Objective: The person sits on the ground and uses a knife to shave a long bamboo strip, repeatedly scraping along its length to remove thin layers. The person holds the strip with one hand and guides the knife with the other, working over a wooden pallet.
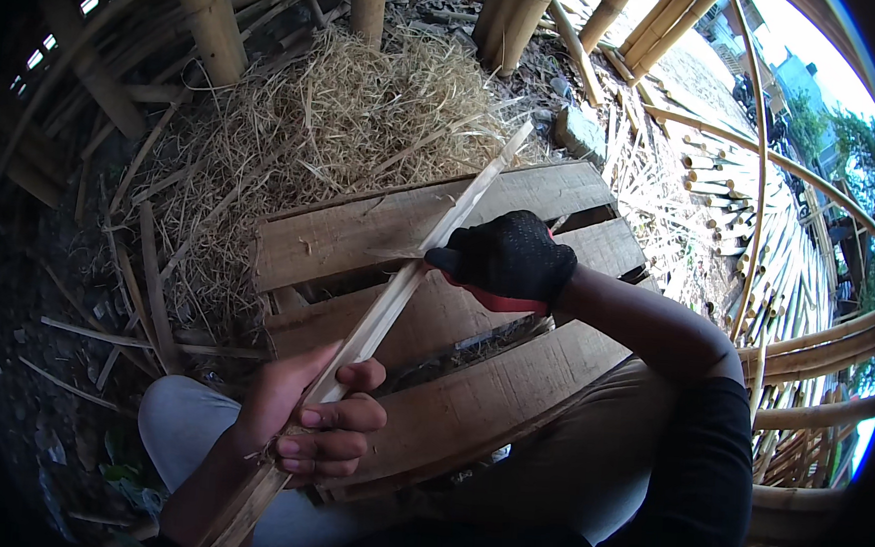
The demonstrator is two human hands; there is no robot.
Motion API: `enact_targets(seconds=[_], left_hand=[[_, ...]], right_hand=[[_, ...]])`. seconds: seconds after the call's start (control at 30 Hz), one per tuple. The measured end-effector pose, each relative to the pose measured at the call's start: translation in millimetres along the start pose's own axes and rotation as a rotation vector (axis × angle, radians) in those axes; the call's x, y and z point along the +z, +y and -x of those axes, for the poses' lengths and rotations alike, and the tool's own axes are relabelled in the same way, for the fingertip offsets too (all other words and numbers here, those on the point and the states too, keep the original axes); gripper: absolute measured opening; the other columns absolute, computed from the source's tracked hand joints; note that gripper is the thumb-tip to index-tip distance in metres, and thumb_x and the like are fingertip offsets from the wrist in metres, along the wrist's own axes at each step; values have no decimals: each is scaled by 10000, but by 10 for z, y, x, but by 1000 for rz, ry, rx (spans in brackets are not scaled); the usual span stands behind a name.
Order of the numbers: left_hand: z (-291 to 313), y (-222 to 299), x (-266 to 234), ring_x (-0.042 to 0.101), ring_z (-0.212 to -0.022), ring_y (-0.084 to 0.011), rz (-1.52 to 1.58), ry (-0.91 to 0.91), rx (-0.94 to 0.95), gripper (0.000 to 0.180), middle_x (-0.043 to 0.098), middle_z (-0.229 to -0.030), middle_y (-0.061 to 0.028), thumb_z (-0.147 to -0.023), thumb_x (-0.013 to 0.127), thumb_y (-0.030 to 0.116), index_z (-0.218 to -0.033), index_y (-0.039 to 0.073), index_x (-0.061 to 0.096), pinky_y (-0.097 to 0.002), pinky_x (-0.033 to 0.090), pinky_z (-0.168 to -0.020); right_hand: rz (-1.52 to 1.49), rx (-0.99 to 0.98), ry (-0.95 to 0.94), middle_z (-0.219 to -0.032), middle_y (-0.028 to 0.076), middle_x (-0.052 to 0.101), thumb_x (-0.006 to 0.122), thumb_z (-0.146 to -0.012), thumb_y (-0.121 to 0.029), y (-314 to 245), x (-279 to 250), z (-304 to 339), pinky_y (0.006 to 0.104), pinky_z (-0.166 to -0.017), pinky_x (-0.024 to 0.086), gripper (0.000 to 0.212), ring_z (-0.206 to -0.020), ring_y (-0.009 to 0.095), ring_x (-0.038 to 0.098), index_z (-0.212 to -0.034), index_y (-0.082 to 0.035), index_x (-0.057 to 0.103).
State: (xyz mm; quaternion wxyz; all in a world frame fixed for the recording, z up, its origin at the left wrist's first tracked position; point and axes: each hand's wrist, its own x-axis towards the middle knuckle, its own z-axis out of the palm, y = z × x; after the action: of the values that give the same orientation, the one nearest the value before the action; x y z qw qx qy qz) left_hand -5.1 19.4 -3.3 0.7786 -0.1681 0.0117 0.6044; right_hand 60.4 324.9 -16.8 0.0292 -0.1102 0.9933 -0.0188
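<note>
A long pale bamboo strip (428, 263) runs slantwise from the lower left up toward the straw pile. My left hand (314, 416), bare, grips the strip near its lower end. My right hand (509, 258), in a black glove with a red palm, is closed around a tool handle, and a thin blade (394, 253) sticks out to the left across the strip. The strip lies over a wooden pallet (511, 388) that rests in front of my knees.
A heap of dry bamboo shavings (336, 127) lies beyond the pallet. Thick bamboo poles (213, 19) stand at the back. Cut bamboo pieces and curved slats (752, 203) fill the right side. Loose slivers litter the dirt at the left.
</note>
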Motion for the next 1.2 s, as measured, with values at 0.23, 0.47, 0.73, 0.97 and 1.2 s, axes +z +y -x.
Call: enact_targets(seconds=[0.23, 0.47, 0.73, 0.97, 1.2], left_hand=[[9, -28, 29, 381, -367, -65, -4, -3, -15, 355, 376, -590, 40, -1086, 260, 462, -912, 186, 400, -206, 317, -320], [-2, -54, 46, 381, -366, -68, 10, -7, -43, 355, 383, -595, 37, -1087, 253, 451, -910, 180, 398, -216, 328, -324], [30, -101, 77, 401, -356, -72, 50, 34, 28, 317, 416, -582, 18, -1077, 274, 405, -916, 159, 395, -206, 326, -301], [-4, -76, 67, 424, -352, -67, -1, 51, 70, 306, 437, -579, 16, -1074, 292, 388, -922, 144, 397, -205, 332, -289], [-39, -97, 20, 480, -391, -87, 9, -22, 67, 306, 480, -645, -16, -1079, 287, 411, -966, 142, 379, -209, 369, -316]], right_hand=[[59, 247, -25, -879, 94, 724, 424, -1040, -373, 500, 270, 91, 457, -685, 564, 337, -787, 342, 712, -1265, -268, 653], [-302, 615, -95, -839, 121, 725, 319, -1059, -524, 822, 146, 27, 420, -830, 531, 539, -811, 325, 699, -1027, -217, 761], [-94, 98, -26, -983, 122, 727, 387, -1048, -472, 289, 25, 37, 462, -792, 545, 423, -890, 351, 693, -1203, -234, 702], [-244, 553, -81, -867, 160, 701, 344, -1026, -589, 648, 167, 93, 446, -801, 512, 572, -873, 359, 680, -1083, -143, 698], [-188, 536, -78, -996, 175, 695, 490, -1002, -479, 774, -144, 255, 445, -858, 521, 446, -969, 368, 672, -1127, -81, 647]])
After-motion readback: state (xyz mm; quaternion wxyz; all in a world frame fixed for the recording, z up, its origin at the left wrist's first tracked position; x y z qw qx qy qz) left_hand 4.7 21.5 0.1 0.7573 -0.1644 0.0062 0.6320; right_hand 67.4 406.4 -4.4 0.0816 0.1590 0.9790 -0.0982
